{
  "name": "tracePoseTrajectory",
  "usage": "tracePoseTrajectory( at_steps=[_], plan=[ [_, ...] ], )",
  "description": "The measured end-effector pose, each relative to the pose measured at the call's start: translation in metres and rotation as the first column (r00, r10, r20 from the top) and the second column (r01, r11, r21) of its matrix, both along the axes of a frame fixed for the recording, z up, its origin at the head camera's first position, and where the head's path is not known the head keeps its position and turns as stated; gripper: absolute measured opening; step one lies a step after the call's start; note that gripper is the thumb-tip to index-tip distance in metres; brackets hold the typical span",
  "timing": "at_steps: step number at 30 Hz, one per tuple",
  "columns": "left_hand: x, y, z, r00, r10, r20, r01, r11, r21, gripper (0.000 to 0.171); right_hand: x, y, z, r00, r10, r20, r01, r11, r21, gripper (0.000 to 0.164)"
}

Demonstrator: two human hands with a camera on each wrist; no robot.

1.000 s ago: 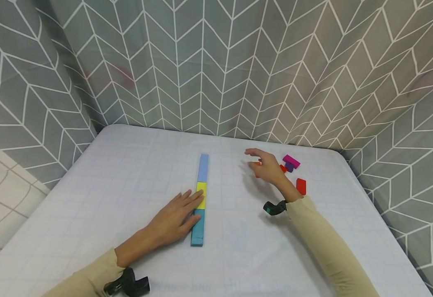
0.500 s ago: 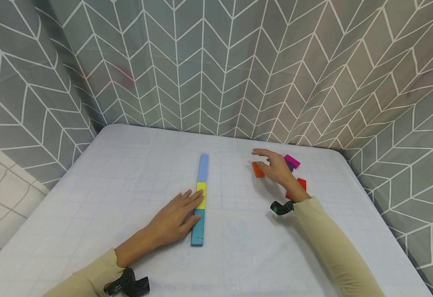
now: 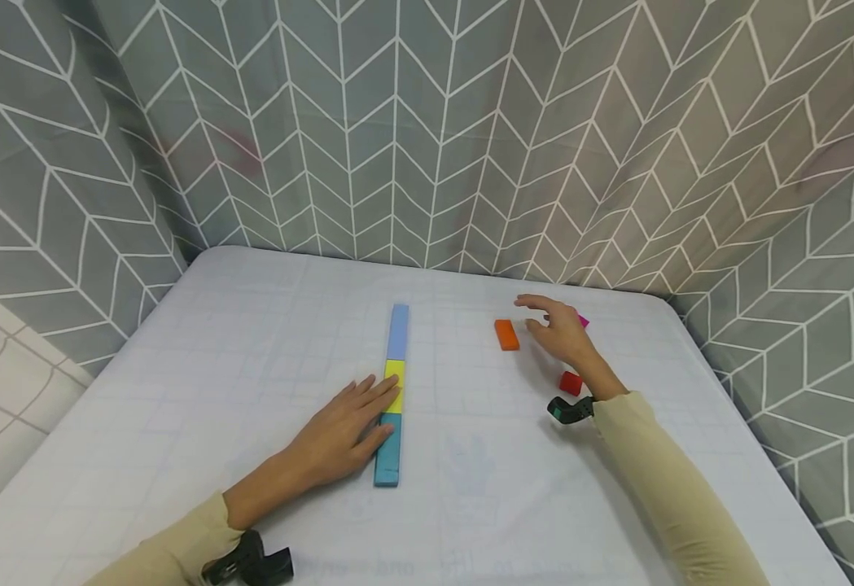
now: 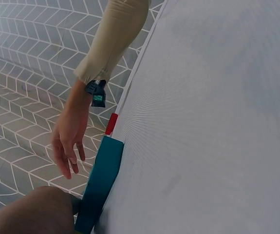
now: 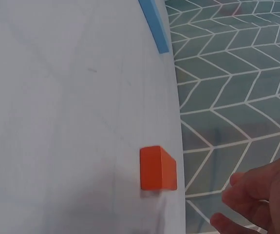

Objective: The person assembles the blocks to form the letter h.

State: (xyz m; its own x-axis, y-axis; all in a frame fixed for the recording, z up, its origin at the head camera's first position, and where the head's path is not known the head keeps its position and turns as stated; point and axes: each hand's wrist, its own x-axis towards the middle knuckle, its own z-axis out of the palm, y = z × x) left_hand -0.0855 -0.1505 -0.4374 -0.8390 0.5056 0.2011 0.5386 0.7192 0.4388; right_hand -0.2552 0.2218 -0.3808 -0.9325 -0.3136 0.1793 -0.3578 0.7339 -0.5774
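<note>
Chevron curtain (image 3: 427, 130) behind white surface (image 3: 251, 325), left hand (image 3: 342, 431) straight-fingered on yellow block (image 3: 395, 367) and teal block (image 3: 388, 468), blue block (image 3: 398, 332) beyond, right hand (image 3: 560, 330) raised, grip apart, orange block (image 3: 507, 334) just beside, red block (image 3: 571, 383) near.

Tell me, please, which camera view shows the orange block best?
The right wrist view: the orange block appears largest there, unobstructed, with two faces visible. The head view shows it whole but smaller, near the right hand. The left wrist view does not show it.
</note>
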Motion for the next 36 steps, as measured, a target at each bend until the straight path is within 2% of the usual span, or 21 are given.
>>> tracePoseTrajectory(
  at_steps=[11,22,30,36],
  plan=[
    [-0.002,-0.002,-0.001,1.000,0.000,-0.004,0.000,1.000,-0.002,0.060,0.000,0.020,0.000,0.999,-0.042,-0.018,0.042,0.999,0.025,0.040],
    [-0.003,-0.002,-0.004,0.999,-0.028,-0.023,0.029,0.999,0.021,0.060,0.010,0.041,0.005,0.996,-0.088,0.031,0.088,0.996,0.010,0.052],
    [-0.002,-0.003,-0.003,0.999,-0.028,-0.027,0.028,1.000,0.011,0.059,0.017,0.053,0.001,0.993,-0.103,0.061,0.101,0.994,0.039,0.055],
    [-0.001,-0.003,-0.002,0.999,-0.034,-0.023,0.034,0.999,0.024,0.058,0.026,0.066,-0.001,0.994,-0.076,0.081,0.071,0.996,0.060,0.058]
  ],
)
